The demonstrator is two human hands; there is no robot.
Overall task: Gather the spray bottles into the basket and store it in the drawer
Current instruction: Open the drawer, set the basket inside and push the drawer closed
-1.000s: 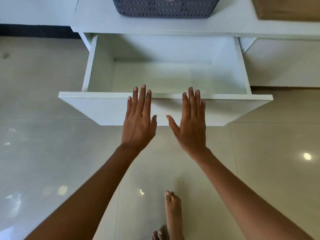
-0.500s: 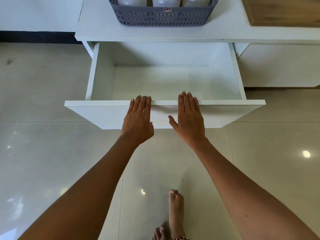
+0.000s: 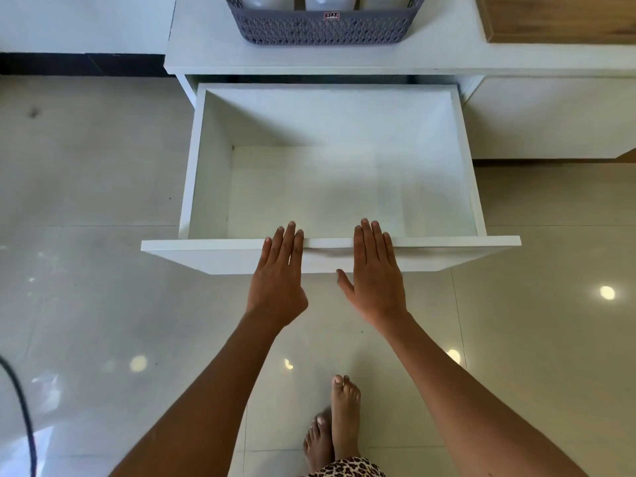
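A white drawer (image 3: 210,160) stands pulled far out from the low white cabinet, and nothing lies inside it. My left hand (image 3: 279,277) and my right hand (image 3: 375,273) lie flat, side by side, with fingers over the top edge of the drawer's front panel (image 3: 447,251). Neither hand holds anything. On the cabinet top (image 3: 206,53) sits a grey woven basket (image 3: 323,29) with the lower parts of three pale spray bottles (image 3: 328,1) in it; their tops are cut off by the frame.
A wooden panel (image 3: 557,15) lies on the cabinet top at the right. Glossy tiled floor (image 3: 86,304) surrounds the drawer. My bare feet (image 3: 335,418) stand just behind it. A dark cable (image 3: 20,401) curves along the left edge.
The drawer has come further out toward me and more of its inside shows. My hands stayed on the front panel's top edge. The basket with bottles has come into view.
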